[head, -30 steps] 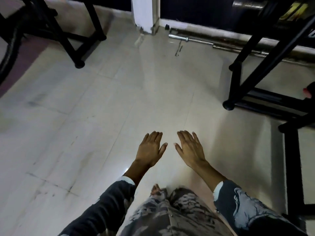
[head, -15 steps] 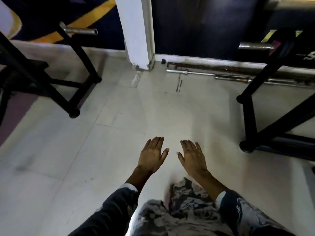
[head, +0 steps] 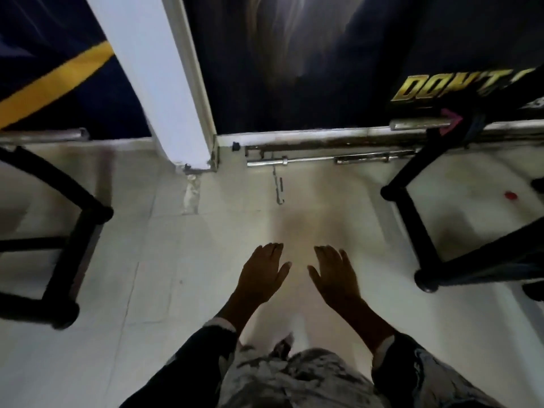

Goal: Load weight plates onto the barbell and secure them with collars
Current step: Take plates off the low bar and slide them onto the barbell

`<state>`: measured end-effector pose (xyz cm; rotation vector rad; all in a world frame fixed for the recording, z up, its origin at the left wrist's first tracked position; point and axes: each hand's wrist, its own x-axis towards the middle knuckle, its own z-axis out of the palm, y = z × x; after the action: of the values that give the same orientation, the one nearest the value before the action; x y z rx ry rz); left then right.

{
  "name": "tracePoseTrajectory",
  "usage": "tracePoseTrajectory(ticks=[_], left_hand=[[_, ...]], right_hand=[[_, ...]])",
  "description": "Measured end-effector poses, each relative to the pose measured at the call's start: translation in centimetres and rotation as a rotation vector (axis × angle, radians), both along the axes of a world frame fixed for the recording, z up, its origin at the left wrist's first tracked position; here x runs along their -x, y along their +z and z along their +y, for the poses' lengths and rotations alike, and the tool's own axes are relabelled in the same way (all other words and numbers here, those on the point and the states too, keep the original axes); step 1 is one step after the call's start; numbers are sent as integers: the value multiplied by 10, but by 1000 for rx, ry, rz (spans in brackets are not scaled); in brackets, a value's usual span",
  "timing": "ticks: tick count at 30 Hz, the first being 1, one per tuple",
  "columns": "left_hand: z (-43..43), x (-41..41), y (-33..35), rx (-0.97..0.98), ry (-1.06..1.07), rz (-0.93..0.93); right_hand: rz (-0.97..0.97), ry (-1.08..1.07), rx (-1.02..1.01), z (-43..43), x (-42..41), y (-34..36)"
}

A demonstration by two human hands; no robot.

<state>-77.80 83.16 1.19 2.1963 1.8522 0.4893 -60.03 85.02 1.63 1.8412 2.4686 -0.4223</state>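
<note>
My left hand [head: 260,275] and my right hand [head: 335,278] are held out flat in front of me, palms down, fingers apart, holding nothing. Ahead, chrome bars [head: 309,161] lie on the floor along the base of the dark wall. A barbell sleeve [head: 418,124] rests on the black rack at the upper right, with a pink clip [head: 450,125] beside it. Another chrome bar end [head: 59,134] sticks out over the left rack. No weight plates show in the head view.
Black rack legs [head: 412,231] stand at the right and a black frame [head: 79,219] at the left, with tiled floor between. A white pillar [head: 159,83] rises ahead left. A small metal piece [head: 278,187] and a red object [head: 511,195] lie on the floor.
The view has tilted up and moved toward the wall; the floor bars and pillar are closer. Both hands stay open and side by side.
</note>
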Motion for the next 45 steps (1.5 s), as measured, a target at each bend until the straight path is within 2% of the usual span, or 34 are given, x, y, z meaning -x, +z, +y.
tracePoseTrajectory(ticks=[7, 14, 19, 24, 28, 34, 39, 42, 45], left_hand=[[153, 30, -5, 100, -234, -30], [320, 3, -15, 147, -418, 42], [434, -41, -10, 119, -574, 43], [549, -107, -8, 186, -664, 43], [645, -179, -12, 209, -787, 17], [748, -283, -16, 322, -799, -164], [816, -379, -71, 400, -789, -247], [843, -438, -129, 472, -734, -390], [853, -477, -169, 586, -698, -638]], right_hand=[[11, -316, 18, 98, 24, -1], [46, -511, 49, 223, -4, -21], [67, -671, -6, 312, -36, -14], [17, -772, -40, 401, -84, -2], [33, -972, -79, 473, -130, 2], [35, -1174, -146, 558, -202, 6], [126, -1385, -278, 619, -278, -32], [209, -1519, -446, 652, -324, -74], [283, -1606, -686, 669, -356, -101]])
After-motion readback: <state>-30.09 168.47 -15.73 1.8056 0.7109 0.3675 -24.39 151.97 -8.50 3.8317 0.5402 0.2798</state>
